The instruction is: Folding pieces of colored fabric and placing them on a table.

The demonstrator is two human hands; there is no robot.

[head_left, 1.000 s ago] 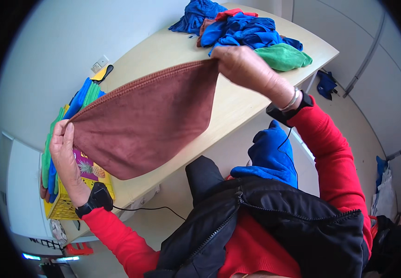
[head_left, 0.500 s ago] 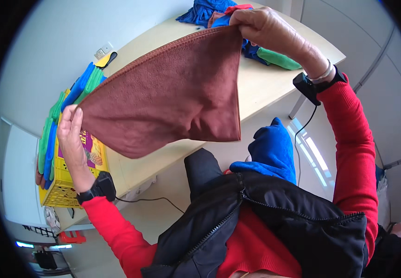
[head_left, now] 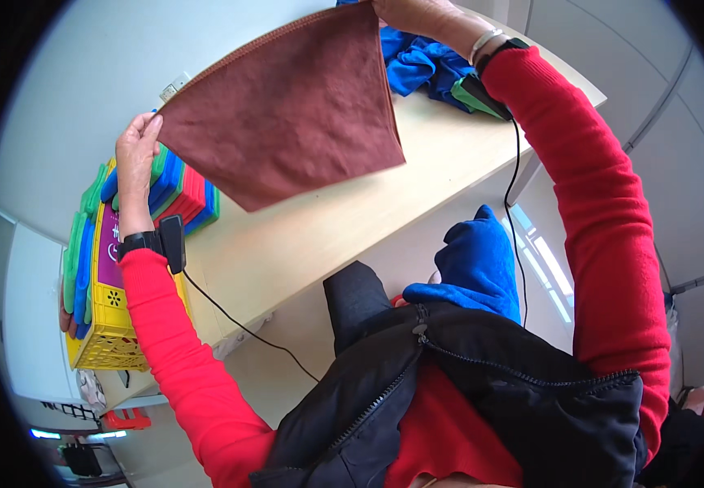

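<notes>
1. The left hand (head_left: 137, 154), at the left of the frame, pinches one corner of a reddish-brown cloth (head_left: 291, 106), fingers closed on the hem.
2. The right hand (head_left: 417, 15), at the top edge, grips the opposite corner; its fingers are closed on the fabric (partly cut off by the rim, so the exact grip is hard to read).
3. The cloth hangs spread between both hands above the pale wooden table (head_left: 344, 220), its lower corner dangling free toward the centre of the frame.
4. At the left, a yellow crate (head_left: 108, 325) sits on the table, with a stack of folded cloths (head_left: 177, 191) in blue, green and red just beside it, below the left hand.
5. A loose pile of blue cloths (head_left: 417, 65) lies at the top of the frame, partly behind the held cloth.
6. A blue cloth (head_left: 478, 264) rests on the person's lap, lower centre.
7. Risk, as I judge it: either pinch is slight, so a corner could slip and the cloth drop crumpled; the hanging corner could also brush the folded stack and disturb it.
</notes>
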